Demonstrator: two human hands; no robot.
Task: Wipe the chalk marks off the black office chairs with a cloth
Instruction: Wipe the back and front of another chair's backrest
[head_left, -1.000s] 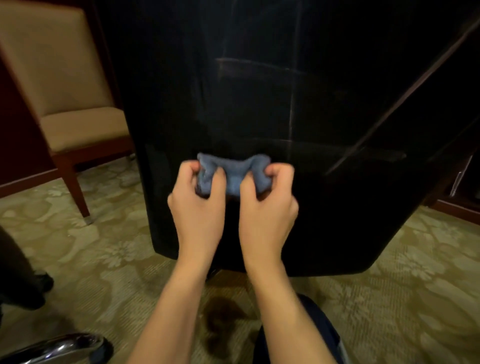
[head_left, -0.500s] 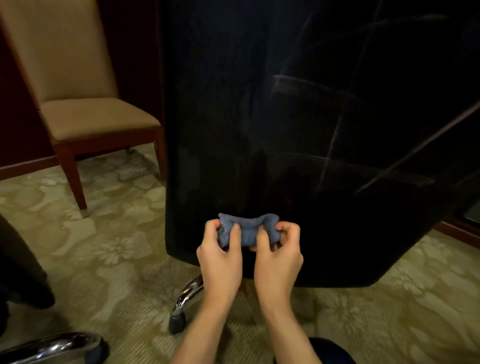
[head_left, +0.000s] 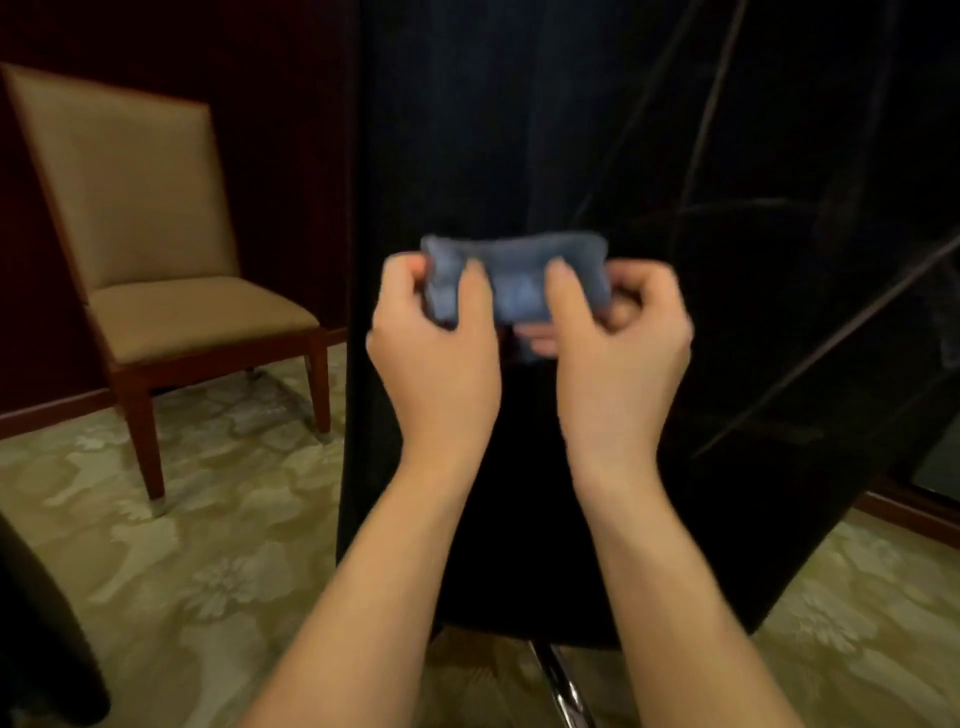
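Observation:
The back of a black office chair (head_left: 649, 130) fills the middle and right of the view, crossed by faint pale chalk lines (head_left: 810, 343) on its right half. In front of it I hold a small bunched blue cloth (head_left: 511, 275) with both hands. My left hand (head_left: 436, 343) pinches the cloth's left end between thumb and fingers. My right hand (head_left: 623, 348) grips its right end, fingers curled under. The cloth is stretched between the two hands, and whether it touches the chair back I cannot tell.
A tan upholstered chair (head_left: 156, 249) with red-brown wooden legs stands at the left against a dark wall. The floor is patterned green-beige carpet (head_left: 171, 561). A chrome leg of the chair base (head_left: 566, 686) shows below. A dark object (head_left: 36, 623) sits at the lower left edge.
Both hands with the cloth have risen from the chair back's lower edge to its middle and pulled apart, stretching the cloth wider. The view has shifted, so the tan chair appears further left.

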